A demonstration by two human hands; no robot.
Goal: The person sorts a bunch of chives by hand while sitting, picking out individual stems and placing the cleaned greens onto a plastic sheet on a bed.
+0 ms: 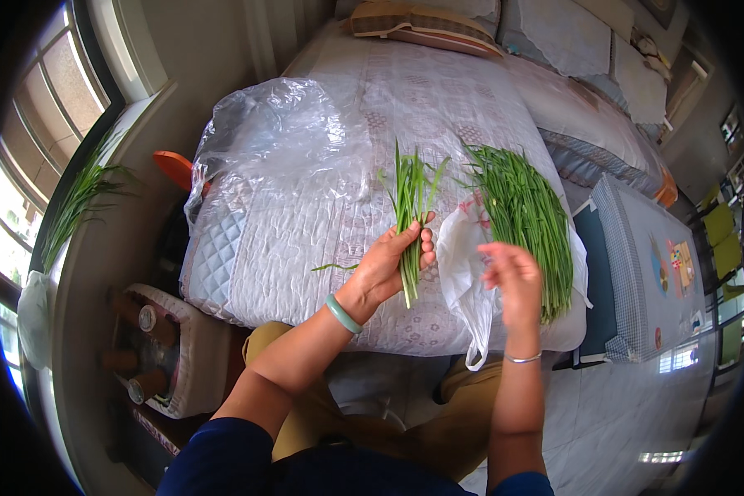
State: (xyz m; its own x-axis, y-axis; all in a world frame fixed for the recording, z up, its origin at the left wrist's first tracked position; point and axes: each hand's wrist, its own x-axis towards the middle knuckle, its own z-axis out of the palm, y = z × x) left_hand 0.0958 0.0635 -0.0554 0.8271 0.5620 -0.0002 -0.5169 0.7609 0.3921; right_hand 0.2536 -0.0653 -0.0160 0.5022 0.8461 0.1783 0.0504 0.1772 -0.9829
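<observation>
My left hand (403,254), with a green bangle at its wrist, grips a small bunch of long green leaves (409,186), likely garlic chives, held upright over the bed. To its right my right hand (514,279) is raised and slightly blurred, its fingers apart with nothing seen in them. Just beside and beneath it, a large pile of the same leafy stalks (527,217) lies on the bed, partly on a white plastic bag (465,266). One loose green leaf (335,266) rests on the quilted cover, left of my left hand.
The quilted bed cover (297,248) bears a crumpled clear plastic sheet or bag (285,136). An orange object (173,168) stands by its left edge. More green leaves (84,198) lie on the window sill. A padded basket (192,347) holds jars at lower left; a covered table (651,266) stands right.
</observation>
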